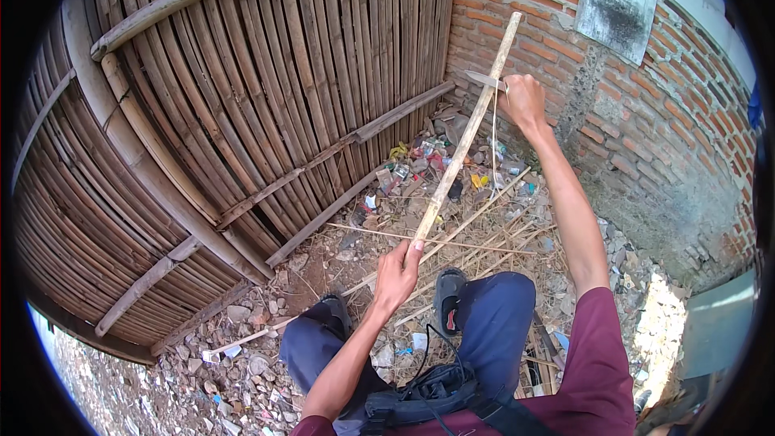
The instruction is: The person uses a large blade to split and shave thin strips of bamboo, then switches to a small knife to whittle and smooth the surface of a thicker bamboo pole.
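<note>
My left hand [395, 278] is closed round the lower end of a long, pale bamboo strip [454, 168], its thumb lying along the top. The strip slants up and away to the right, off the ground. Near its far end my right hand [525, 102] grips a knife [485, 80], whose handle is hidden in the fist. The blade lies across the strip and points left. A thin, light shaving [494, 141] hangs down from beside the blade.
A bamboo slat fence [323, 56] stands at the left, and a brick wall [617, 101] at the far right. Several thin bamboo sticks [484, 218] lie on the rubble and litter around my shoes [449, 295]. A black strap bag [428, 396] is at my waist.
</note>
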Available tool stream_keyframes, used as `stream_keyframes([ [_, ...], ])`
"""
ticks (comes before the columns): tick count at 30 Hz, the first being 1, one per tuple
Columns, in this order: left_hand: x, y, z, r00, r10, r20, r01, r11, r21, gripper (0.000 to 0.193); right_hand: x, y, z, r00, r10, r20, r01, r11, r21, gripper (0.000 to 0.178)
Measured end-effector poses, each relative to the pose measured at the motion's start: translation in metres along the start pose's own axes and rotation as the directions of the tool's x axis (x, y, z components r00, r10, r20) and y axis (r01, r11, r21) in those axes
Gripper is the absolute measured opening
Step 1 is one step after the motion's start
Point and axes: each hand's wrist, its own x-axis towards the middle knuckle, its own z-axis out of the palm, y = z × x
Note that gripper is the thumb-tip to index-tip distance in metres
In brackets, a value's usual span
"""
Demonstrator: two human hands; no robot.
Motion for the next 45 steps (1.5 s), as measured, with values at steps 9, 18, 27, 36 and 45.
stream_keyframes([
  [9,-0.01,0.006,0.002,0.994,-0.039,0.105,0.039,0.999,0.008,0.047,0.056,0.111,-0.025,0.863,0.504,-0.032,-0.503,0.853,-0.14,0.027],
  [18,-0.009,-0.008,-0.006,0.997,-0.042,0.062,0.042,0.999,0.001,0.047,-0.064,0.321,0.033,0.501,0.683,0.532,-0.777,0.626,-0.073,0.017],
  [27,0.01,-0.016,-0.01,0.998,-0.05,-0.041,0.045,0.994,-0.097,0.043,-0.517,0.236,0.087,-0.734,-0.106,0.67,-0.665,0.307,-0.68,0.034],
  [36,0.024,-0.021,-0.006,0.99,0.012,-0.137,-0.017,0.999,-0.041,0.037,-0.759,0.161,-0.006,-0.408,0.427,0.807,-0.647,0.489,-0.585,0.048],
  [45,0.066,-0.002,-0.014,0.946,0.217,-0.242,-0.226,0.974,-0.012,0.05,-0.897,0.172,-0.028,-0.153,0.636,0.757,-0.511,0.605,-0.611,0.058],
])
